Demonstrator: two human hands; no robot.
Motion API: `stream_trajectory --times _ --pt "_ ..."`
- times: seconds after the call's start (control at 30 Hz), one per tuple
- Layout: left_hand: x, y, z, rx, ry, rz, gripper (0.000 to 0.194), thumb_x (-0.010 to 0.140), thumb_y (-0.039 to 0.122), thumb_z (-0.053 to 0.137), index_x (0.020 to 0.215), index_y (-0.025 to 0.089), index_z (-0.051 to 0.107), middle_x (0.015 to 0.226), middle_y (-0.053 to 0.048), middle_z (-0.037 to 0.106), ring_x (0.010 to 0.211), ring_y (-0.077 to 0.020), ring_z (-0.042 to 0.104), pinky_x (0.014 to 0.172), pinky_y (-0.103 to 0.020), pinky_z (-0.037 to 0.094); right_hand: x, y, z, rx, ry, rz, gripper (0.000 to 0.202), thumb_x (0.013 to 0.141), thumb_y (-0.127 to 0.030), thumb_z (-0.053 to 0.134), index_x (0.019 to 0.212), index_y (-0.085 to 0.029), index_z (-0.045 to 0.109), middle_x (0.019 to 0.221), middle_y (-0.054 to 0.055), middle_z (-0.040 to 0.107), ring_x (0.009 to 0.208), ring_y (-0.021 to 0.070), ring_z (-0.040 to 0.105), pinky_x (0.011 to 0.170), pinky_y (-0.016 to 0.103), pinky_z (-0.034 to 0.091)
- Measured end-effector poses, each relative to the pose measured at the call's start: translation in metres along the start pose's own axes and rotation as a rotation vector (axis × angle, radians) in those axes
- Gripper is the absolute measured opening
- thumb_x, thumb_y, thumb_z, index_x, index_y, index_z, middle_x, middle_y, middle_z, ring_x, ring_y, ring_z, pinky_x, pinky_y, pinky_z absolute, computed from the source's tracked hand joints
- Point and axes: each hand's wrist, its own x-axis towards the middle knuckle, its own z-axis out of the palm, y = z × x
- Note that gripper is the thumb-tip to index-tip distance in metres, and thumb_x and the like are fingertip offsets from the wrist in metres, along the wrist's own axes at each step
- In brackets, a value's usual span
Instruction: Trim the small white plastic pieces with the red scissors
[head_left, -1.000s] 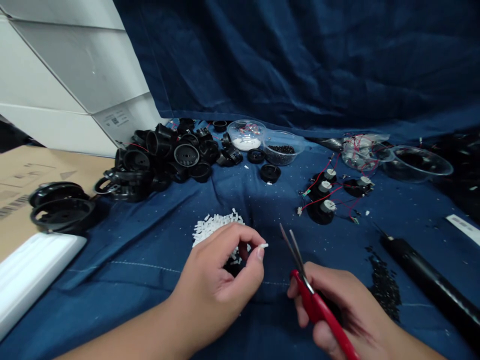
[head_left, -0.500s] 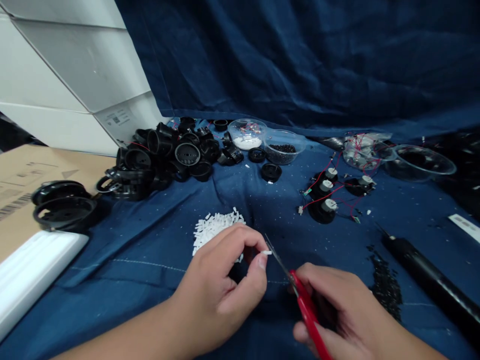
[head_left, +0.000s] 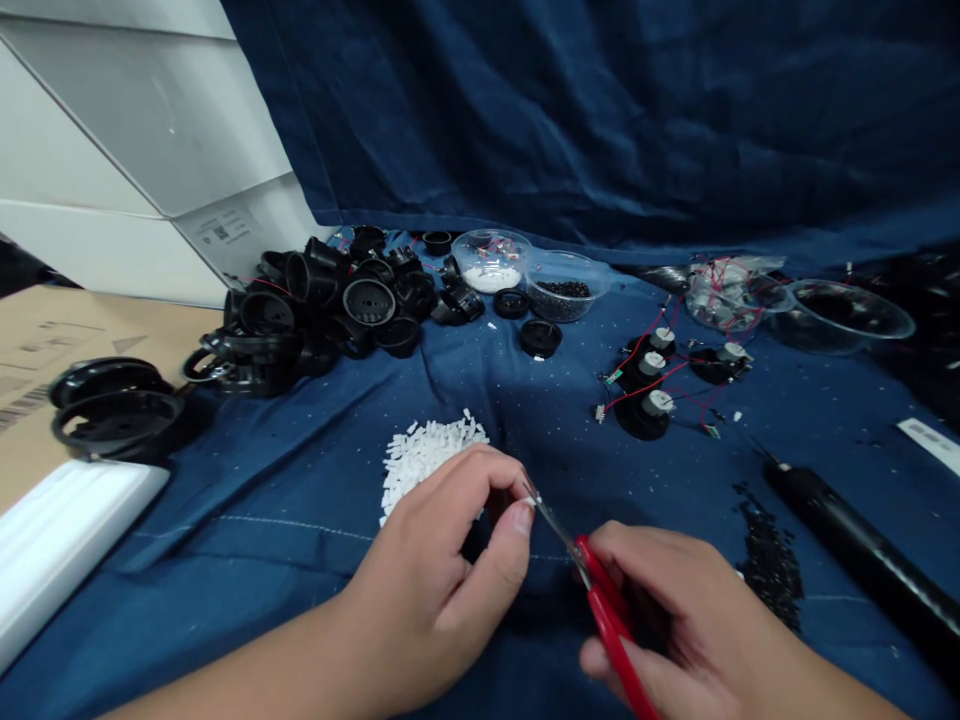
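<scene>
Between the thumb and forefinger of my left hand (head_left: 450, 570) is pinched a small white plastic piece (head_left: 531, 501), mostly covered by the fingertips. My right hand (head_left: 675, 610) grips red-handled scissors (head_left: 611, 620). Their blades meet the white piece right at my left fingertips. Behind my left hand lies a pile of small white pieces (head_left: 424, 455) on the blue cloth (head_left: 300, 470). A heap of small black pieces (head_left: 772, 570) is to the right of my right hand.
Black round housings (head_left: 322, 300) are piled at the back left. Clear tubs (head_left: 566, 290) stand at the back. Small motors with red wires (head_left: 652, 370) sit right of centre. A black roll (head_left: 862, 550) lies at the right, a white box (head_left: 75, 540) at the left.
The scissor blades have closed onto the white piece, whose end stuck out past my fingertips before. My left hand has stayed nearly in place. The whole view has shifted slightly.
</scene>
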Motion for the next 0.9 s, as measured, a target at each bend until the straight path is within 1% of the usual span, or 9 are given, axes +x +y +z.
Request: stream_trajectory --times 0.23,0.47,0.67,0.9 --pt "-0.0010 -0.0009 0.0000 -0.005 -0.015 0.011 0.011 0.102 0.016 0.049 0.107 0.023 0.056 0.095 0.000 0.063 0.084 -0.0133 0.062 0.077 -0.027 0.054 -0.0010 0.0047 0.0031 0.001 0.014 -0.021 0.030 0.092 -0.037 0.077 0.077 -0.023 0.055 0.070 -0.004 0.060 0.062 0.0140 0.054 0.059 0.026 0.041" --pt "-0.0006 -0.0001 -0.0009 -0.004 -0.019 0.013 0.011 0.102 0.016 0.048 0.106 0.022 0.056 0.094 -0.001 0.063 0.083 -0.0144 0.061 0.075 -0.028 0.053 -0.0024 0.0027 0.0017 -0.016 0.035 -0.010 0.027 0.094 -0.039 0.073 0.078 -0.024 0.057 0.070 -0.002 0.062 0.062 0.0166 0.055 0.059 0.029 0.044" --pt "-0.0016 -0.0002 -0.0016 0.001 -0.010 0.014 0.012 0.102 0.015 0.048 0.107 0.023 0.055 0.095 0.002 0.062 0.084 -0.0123 0.061 0.078 -0.025 0.052 -0.0004 0.0005 0.0023 -0.051 0.030 -0.019 0.027 0.096 -0.039 0.071 0.078 -0.023 0.058 0.070 -0.002 0.062 0.062 0.0153 0.056 0.059 0.027 0.044" --pt "-0.0017 0.0000 0.0002 -0.008 0.006 -0.010 0.011 0.103 0.017 0.046 0.106 0.023 0.056 0.092 0.003 0.060 0.081 -0.0107 0.058 0.075 -0.024 0.050 -0.0024 0.0010 0.0026 -0.019 0.017 -0.020 0.024 0.096 -0.037 0.069 0.079 -0.022 0.059 0.071 -0.002 0.064 0.063 0.0159 0.059 0.059 0.028 0.045"
